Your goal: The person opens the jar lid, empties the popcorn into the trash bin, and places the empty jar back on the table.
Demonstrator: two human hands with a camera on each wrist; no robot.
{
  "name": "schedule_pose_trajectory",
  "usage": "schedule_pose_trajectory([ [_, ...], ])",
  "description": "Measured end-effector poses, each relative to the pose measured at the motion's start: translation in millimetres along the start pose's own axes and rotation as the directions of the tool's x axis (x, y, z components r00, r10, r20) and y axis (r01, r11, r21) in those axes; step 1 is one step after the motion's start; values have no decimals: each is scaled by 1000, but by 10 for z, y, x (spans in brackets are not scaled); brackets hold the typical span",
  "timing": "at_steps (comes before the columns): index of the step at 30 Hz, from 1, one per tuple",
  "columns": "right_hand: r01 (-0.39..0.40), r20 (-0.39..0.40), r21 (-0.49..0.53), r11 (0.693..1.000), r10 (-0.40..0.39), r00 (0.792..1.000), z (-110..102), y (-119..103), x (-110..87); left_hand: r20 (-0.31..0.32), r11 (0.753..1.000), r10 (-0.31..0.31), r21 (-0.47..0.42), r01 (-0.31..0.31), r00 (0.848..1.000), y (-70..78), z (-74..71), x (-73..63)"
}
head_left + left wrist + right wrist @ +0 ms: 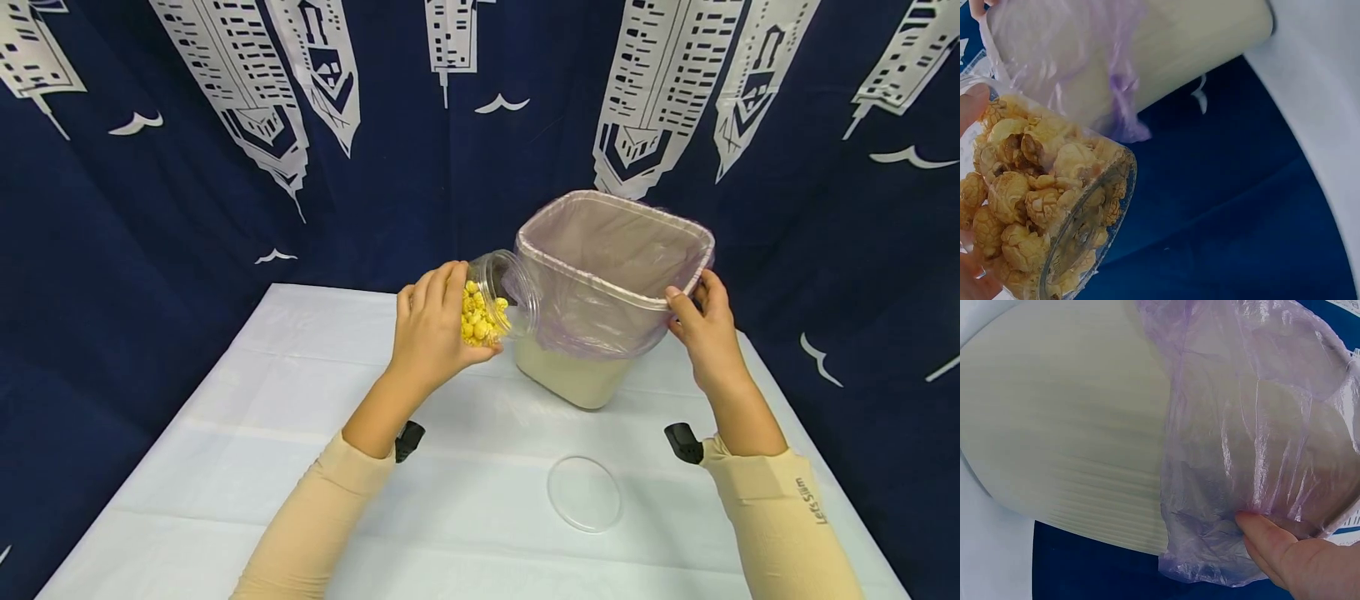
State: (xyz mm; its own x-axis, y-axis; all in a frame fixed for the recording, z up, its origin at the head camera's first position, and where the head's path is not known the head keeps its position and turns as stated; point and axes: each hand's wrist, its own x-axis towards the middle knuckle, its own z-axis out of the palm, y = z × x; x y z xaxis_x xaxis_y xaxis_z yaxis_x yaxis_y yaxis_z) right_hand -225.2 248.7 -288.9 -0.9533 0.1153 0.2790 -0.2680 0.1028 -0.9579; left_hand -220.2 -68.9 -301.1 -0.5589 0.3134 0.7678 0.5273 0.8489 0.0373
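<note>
A clear plastic jar (517, 287) lies tilted in my left hand (431, 329), its mouth turned toward the trash bin (558, 375). Yellow popcorn (480, 317) sits inside the jar, piled along its lower side. In the left wrist view the popcorn (1022, 194) shows through the wall down to the jar's base (1091, 231). The cream bin carries a thin purple trash bag (592, 321) folded over its rim. My right hand (705, 329) grips the bin's right front corner through the bag, thumb at the rim. The right wrist view shows fingers (1266, 540) against the bag.
A round clear lid (585, 494) lies on the white-covered table (300, 467) in front of the bin. A dark blue curtain (420, 183) printed with white buildings hangs right behind the table.
</note>
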Motion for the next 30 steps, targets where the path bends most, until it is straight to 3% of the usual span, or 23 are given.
schedule_pose_trajectory([
  [6, 1, 3, -1, 1000, -1, 1000, -3, -11, -5, 2, 999, 12, 39, -12, 1000, 55, -96, 306],
  [16, 7, 18, 5, 1000, -7, 1000, 4, 1, -10, 72, 991, 18, 130, -28, 997, 239, -215, 772],
  [23, 6, 22, 3, 1000, -6, 1000, 2, 13, -17, 59, 972, 86, 214, -97, 995, 352, -170, 1002],
  [30, 17, 27, 19, 1000, -17, 999, 18, 15, -9, 95, 938, 145, 304, -168, 985, 445, -45, 1179],
])
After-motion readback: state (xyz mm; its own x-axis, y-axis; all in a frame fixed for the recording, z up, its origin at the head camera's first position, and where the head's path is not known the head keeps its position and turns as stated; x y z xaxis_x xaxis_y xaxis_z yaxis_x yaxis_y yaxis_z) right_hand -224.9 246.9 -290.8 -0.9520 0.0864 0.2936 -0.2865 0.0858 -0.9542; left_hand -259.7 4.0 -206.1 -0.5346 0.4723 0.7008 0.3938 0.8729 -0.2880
